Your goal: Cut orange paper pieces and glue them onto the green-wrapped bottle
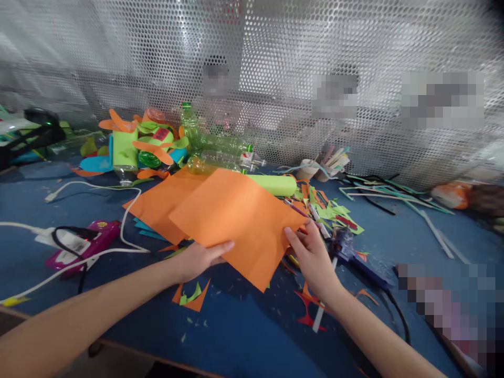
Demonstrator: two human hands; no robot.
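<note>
- Lower centre: paper offcuts [200, 303] lie on the table [224, 336]; some cutting judged done.
- Centre: left hand [202, 261] pinches the near edge of an orange sheet [240, 220]; right hand [312, 254] pinches its right corner. No cut-out shows; work on it judged not yet begun.
- Left of centre, behind: second orange sheet [157, 205], partly covered.
- Upper left: paper-wrapped bottle [125, 148], apparently well advanced.
- Upper centre: plastic bottles [226, 143], unwrapped.

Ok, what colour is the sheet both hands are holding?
The sheet is plain orange, best seen in the head view.
</note>
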